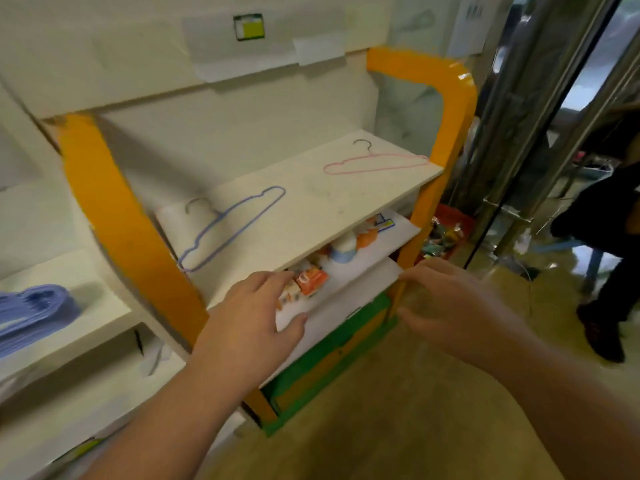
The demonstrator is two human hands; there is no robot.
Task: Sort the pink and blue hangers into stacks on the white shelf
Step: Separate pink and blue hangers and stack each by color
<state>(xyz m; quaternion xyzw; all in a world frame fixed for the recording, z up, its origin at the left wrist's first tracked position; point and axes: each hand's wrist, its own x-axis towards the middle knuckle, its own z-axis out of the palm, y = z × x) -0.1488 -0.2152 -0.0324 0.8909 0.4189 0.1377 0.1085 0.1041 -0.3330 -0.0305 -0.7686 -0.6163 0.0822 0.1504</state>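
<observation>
head view: your left hand [254,315] hovers in front of the lower shelf [353,289] with fingers straight and loosely spread, holding nothing, and your right hand [453,306] sits just off that shelf's right corner with fingers and thumb slightly curved and apart, also empty, though blur makes contact with the edge hard to confirm. on the white shelf [311,209] above, one blue hanger [232,226] lies flat at the left and one pink hanger [375,162] flat at the right, well apart, while a pile of blue hangers [33,315] rests on the neighbouring unit at far left. small packets [308,282] lie on the lower shelf beside your left fingertips.
</observation>
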